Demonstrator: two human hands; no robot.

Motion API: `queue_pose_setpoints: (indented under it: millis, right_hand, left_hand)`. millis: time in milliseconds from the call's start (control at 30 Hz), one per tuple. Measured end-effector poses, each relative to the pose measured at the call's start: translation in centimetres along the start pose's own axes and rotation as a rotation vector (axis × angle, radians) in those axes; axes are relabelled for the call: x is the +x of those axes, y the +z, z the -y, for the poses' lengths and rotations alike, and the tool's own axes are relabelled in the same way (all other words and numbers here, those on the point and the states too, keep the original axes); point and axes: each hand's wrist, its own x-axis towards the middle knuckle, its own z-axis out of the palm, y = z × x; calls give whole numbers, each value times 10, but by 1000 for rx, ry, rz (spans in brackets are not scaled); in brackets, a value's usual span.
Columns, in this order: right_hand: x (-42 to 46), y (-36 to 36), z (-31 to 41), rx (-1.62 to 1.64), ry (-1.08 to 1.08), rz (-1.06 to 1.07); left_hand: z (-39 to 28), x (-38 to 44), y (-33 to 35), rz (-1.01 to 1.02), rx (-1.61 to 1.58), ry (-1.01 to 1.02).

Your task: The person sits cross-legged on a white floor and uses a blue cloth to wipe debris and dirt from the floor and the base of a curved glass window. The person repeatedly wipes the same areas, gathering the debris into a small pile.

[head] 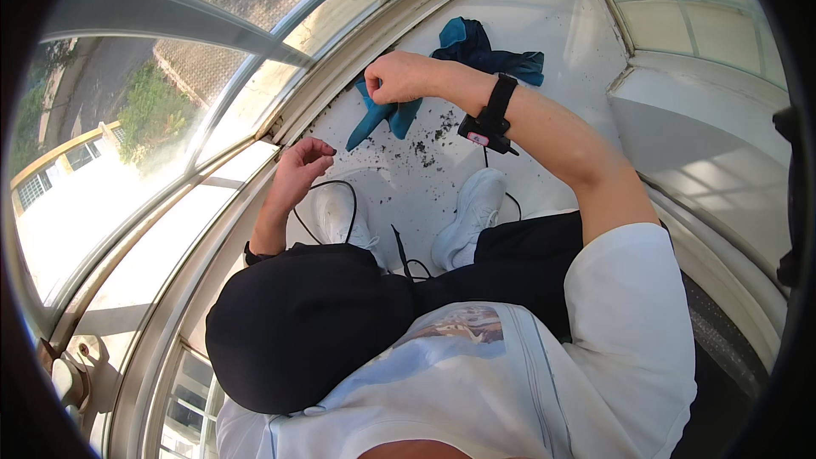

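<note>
My left hand [301, 169] is raised near the window frame, above my left shoe. Its thumb and index finger are pinched around a small dark bit [333, 152]. My right hand [398, 78] reaches across, fingers curled, over a crumpled teal-and-navy cloth [376, 121]. The hand covers part of this cloth; whether it grips it cannot be seen. More dark blue fabric [491, 57] lies behind the right forearm, and the arm hides whether the two pieces join. Dark crumbs [424, 154] are scattered over the white ledge [554, 19] below my hands.
White shoes [468, 217] rest on the ledge, with a thin black cord [354, 204] looping near them. Framed window glass [210, 95] curves along the left, with ground outside far below. A wall [688, 115] bounds the right. A window latch [70, 376] sits low at left.
</note>
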Motion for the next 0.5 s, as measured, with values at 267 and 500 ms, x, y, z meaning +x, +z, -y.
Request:
queue_pose_setpoints:
  millis: [267,500]
  right_hand:
    - [-48,-36,-143,-94,553,-227]
    - [-85,11,-192,-211,157,-334]
  left_hand:
    - [-3,19,4,-14,335,-34]
    - [-19,26,8,2,364,-92]
